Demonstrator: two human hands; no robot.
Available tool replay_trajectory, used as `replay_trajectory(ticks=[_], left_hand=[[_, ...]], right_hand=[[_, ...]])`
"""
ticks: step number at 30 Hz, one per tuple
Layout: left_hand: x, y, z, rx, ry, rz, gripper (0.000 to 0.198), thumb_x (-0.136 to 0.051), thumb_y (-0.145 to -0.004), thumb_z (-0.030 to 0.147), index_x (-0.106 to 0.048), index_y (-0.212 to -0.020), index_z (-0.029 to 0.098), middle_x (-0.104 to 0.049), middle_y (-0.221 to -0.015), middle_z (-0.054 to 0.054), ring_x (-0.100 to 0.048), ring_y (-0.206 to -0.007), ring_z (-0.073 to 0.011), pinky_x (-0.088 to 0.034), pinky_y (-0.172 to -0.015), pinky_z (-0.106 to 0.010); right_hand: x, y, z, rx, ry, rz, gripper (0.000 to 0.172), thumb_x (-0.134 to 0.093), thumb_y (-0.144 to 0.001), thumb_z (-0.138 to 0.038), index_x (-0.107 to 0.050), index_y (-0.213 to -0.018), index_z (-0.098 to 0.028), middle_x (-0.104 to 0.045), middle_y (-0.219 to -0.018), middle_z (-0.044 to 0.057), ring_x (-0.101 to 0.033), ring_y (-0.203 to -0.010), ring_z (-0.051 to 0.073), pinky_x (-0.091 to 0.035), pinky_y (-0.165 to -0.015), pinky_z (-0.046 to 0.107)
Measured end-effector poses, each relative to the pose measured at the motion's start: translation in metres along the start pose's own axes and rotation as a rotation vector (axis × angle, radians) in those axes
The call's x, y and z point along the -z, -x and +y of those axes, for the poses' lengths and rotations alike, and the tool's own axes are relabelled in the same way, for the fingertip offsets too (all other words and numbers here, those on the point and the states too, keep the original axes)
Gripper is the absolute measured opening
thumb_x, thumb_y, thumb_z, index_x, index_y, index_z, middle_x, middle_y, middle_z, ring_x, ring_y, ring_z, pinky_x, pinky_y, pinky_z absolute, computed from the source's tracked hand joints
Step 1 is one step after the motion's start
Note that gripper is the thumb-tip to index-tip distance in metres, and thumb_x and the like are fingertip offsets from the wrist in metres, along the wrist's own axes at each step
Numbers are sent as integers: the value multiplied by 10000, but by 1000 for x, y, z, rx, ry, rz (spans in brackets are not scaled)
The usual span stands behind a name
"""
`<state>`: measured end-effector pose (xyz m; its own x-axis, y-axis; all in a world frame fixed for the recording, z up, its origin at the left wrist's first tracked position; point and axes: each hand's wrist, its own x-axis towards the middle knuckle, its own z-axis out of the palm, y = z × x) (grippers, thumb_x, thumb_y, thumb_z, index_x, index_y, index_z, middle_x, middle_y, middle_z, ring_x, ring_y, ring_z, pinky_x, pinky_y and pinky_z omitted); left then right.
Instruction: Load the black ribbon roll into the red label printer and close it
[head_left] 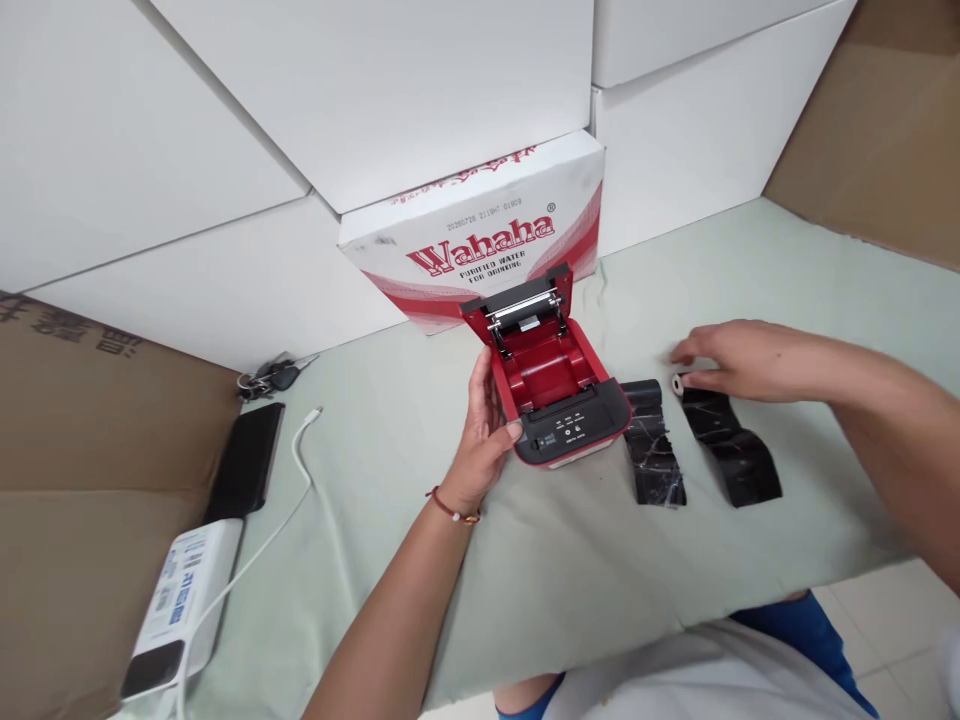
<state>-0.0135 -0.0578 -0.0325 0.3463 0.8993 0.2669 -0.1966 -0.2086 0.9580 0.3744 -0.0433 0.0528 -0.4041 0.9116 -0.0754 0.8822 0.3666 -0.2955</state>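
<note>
My left hand (pixel 486 430) grips a small red and black printer (pixel 551 370) by its left side, with the thumb on the black front panel. The printer's lid is raised, baring a roller and a red hollow with no roll in it. To the right, my right hand (pixel 742 358) is at a black roll (pixel 705 403) with a pale core. Its thumb is over or against the roll, and the fingers are apart on the far side. From this roll a loose black strip runs toward me. Between the printer and that roll lies a second black roll (pixel 645 393) with its strip unrolled.
A white and red water carton (pixel 480 240) stands behind the printer, against white boxes (pixel 420 90). At the left are keys (pixel 279 376), a black phone (pixel 244 458), and a white power bank (pixel 184 600) with a white cable (pixel 300 465). Cardboard (pixel 877 130) borders the cloth-covered table (pixel 555 590).
</note>
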Motion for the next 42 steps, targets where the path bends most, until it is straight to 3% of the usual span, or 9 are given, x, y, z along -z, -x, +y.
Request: replay_trajectory(ticks=[3, 8, 13, 18, 21, 24, 36, 39, 42], left_hand=[[0, 0, 2, -8, -6, 0, 975, -821, -916, 698, -337, -1742, 512, -337, -1878, -8, -331, -1752, -354, -364, -1419, -581], [-1, 1, 3, 5, 23, 7, 951, -832, -918, 671, -369, -1734, 514, -349, -1873, -3, -372, -1733, -343, -400, -1399, -558], [-1, 0, 2, -2, 9, 5, 980, -826, -917, 687, -346, -1748, 489, -372, -1862, -29, -395, -1721, -360, -413, -1389, -564], [-2, -1, 1, -6, 9, 0, 969, -825, -930, 669, -339, -1748, 486, -354, -1872, -28, -350, -1744, -360, -360, -1414, -590], [-1, 0, 0, -8, 3, -6, 966, -816, -938, 670, -332, -1750, 471, -326, -1886, -32, -309, -1761, -358, -308, -1436, -599], [0, -1, -1, -10, -11, -6, 987, -811, -937, 681, -315, -1759, 455, -282, -1903, -38, -281, -1771, -360, -280, -1446, -598], [3, -1, -10, -25, -22, -14, 1030, -809, -938, 676, -263, -1780, 445, -244, -1914, -41, -235, -1784, -351, -240, -1460, -581], [3, 0, -9, -25, -12, -6, 1047, -811, -945, 660, -218, -1786, 468, -188, -1931, -22, -172, -1800, -343, -186, -1470, -586], [2, 1, -9, -11, 9, -4, 1070, -823, -942, 647, -186, -1788, 493, -153, -1939, 1, -140, -1807, -340, -136, -1478, -585]], right_hand=[[-13, -8, -40, -51, 8, -146, 378, -588, -1047, -407, -806, -1313, -249, -831, -1282, 101, -801, -1062, 298, -591, -852, 398], [-8, -8, -68, -25, 55, -217, 293, -684, -955, -290, -819, -1214, -263, -821, -1155, 77, -788, -914, 271, -522, -698, 355], [38, -1, -68, 247, -211, -50, 316, -632, -1016, -383, -812, -1268, -319, -831, -1157, 46, -781, -917, 254, -593, -766, 371], [49, -25, -118, 286, -158, 266, 352, -606, -1021, -266, -773, -1331, -277, -811, -1250, 54, -778, -1047, 267, -609, -906, 392], [35, -43, -152, 279, -88, 228, 374, -599, -1028, -184, -754, -1366, -224, -801, -1340, 77, -776, -1120, 270, -588, -901, 369], [24, -57, -172, 153, 74, 84, 395, -549, -1041, -125, -745, -1375, -202, -809, -1320, 89, -793, -1033, 277, -526, -740, 358], [2, -81, -167, 31, 152, 79, 362, -515, -1084, -204, -774, -1335, -235, -831, -1294, 94, -804, -1005, 307, -482, -689, 375], [-3, -63, -161, 193, 64, 213, 308, -512, -1123, -229, -785, -1260, -195, -830, -1303, 98, -806, -1005, 281, -545, -728, 388], [-16, -28, -155, 463, -31, 492, 236, -549, -1133, -203, -770, -1193, -144, -846, -1260, 122, -801, -1059, 261, -608, -857, 404]])
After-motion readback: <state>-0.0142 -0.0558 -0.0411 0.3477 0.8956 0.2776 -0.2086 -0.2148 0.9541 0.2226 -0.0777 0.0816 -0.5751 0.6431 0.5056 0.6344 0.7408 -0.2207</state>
